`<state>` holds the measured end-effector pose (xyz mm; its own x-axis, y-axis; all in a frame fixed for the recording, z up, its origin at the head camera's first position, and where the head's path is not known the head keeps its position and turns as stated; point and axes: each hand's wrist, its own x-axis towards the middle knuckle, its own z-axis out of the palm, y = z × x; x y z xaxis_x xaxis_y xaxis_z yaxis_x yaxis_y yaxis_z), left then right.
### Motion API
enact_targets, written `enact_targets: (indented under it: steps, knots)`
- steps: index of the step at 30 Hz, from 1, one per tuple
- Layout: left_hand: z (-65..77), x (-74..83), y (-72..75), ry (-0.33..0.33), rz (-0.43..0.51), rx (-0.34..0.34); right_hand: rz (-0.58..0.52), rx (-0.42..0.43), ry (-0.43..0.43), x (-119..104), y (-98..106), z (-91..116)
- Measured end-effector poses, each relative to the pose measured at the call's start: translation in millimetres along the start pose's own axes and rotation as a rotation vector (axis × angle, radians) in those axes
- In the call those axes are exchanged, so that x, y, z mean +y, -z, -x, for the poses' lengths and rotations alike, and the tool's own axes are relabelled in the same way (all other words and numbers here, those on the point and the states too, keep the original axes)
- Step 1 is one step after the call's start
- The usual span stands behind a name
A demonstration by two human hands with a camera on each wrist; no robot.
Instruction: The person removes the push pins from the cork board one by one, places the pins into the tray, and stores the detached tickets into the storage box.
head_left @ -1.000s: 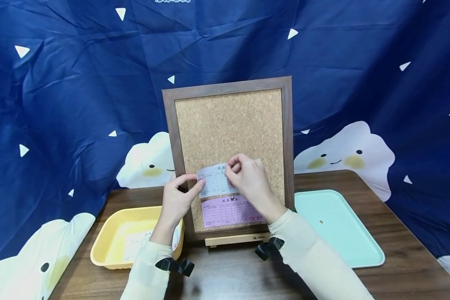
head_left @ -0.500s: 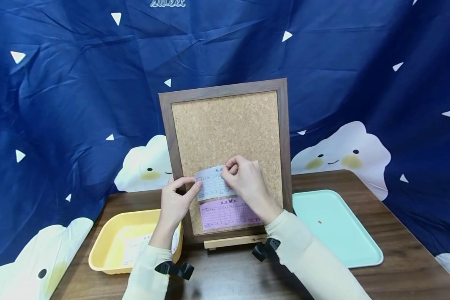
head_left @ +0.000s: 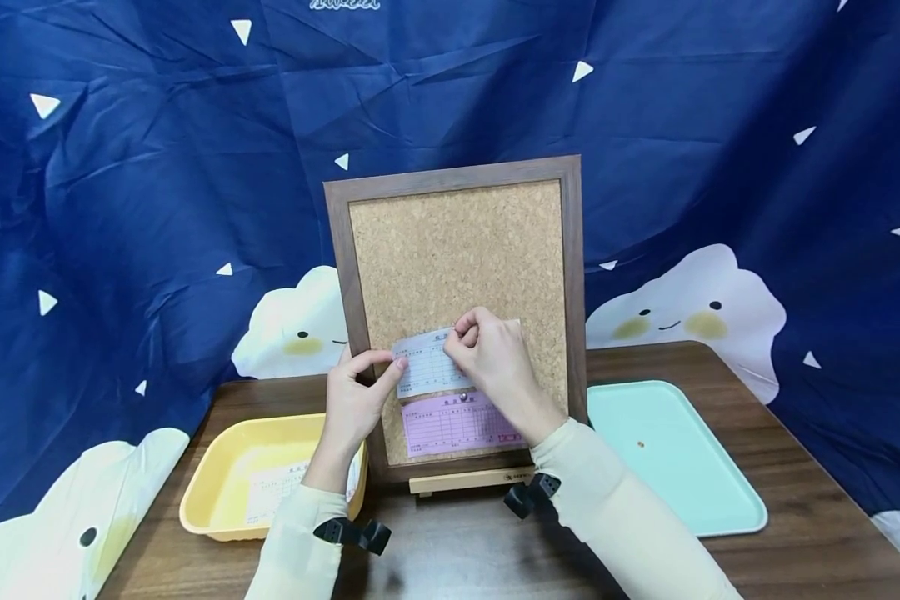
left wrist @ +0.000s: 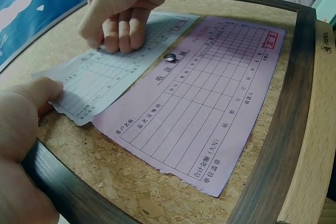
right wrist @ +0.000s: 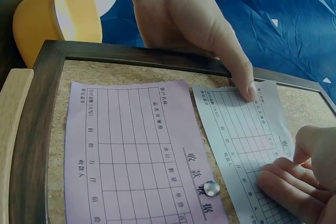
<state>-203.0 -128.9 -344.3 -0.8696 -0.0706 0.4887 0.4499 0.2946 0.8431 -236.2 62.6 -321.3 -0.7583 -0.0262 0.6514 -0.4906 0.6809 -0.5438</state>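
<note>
From where I stand, the pale blue slip (head_left: 427, 367) lies against the lower part of the corkboard (head_left: 465, 258), just above a violet slip (head_left: 442, 425) of the same pattern. It's a thin printed form: dark ruled lines make a grid, small black characters run round it, and a red-boxed mark shows at its right end. The left edge is ragged, as if torn, and the whole slip sits a little tilted — its right side higher.

The left hand (head_left: 354, 400) pinches that left edge between thumb and forefinger, thumb on the printed face. The right hand (head_left: 495, 354) is over the middle and right of the slip, fingers curled and thumb and forefinger drawn together at the top edge; whether they're clamped on anything I can't tell.

A round silvery pin (right wrist: 212, 188) sits at the top middle of the violet slip. The board's dark frame (head_left: 457, 168) rests on a pale wooden ledge (head_left: 465, 481) — a yellow basin (head_left: 221, 450) with paper in it to the left, a mint-green tray (head_left: 675, 433) to the right.
</note>
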Motion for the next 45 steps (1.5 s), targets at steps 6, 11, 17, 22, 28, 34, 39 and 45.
enact_targets:
  steps: [6, 11, 17, 22, 28, 34, 39, 45]
  knots:
    - [0.8, -2.4, 1.0, 0.016, 0.008, -0.003, -0.015, -0.020, 0.011, 0.0, -0.8, 0.6]
    - [-1.4, -3.0, 2.9, 0.000, 0.011, -0.003, -0.023, -0.011, 0.009, -1.4, -1.9, -0.8]
    - [-0.2, -1.3, 4.5, 0.006, 0.010, 0.001, -0.009, -0.011, 0.008, -3.0, -2.9, -0.8]
    - [0.2, -1.5, 3.7, 0.009, 0.010, -0.008, -0.005, -0.005, 0.003, -3.8, -2.1, 0.6]
    - [0.5, -0.5, 3.1, 0.014, 0.018, -0.013, -0.031, -0.009, -0.018, -3.1, -1.5, 1.3]
    - [0.0, -2.0, 0.9, -0.002, 0.029, -0.010, -0.029, 0.005, -0.021, -2.2, -0.3, 2.1]
    - [-0.3, -2.8, -0.3, -0.010, 0.025, -0.005, -0.042, 0.004, -0.035, -1.4, 0.9, 2.6]
    - [1.0, -1.6, -1.4, 0.007, 0.035, -0.018, -0.057, 0.004, -0.038, 0.9, 0.1, 3.2]
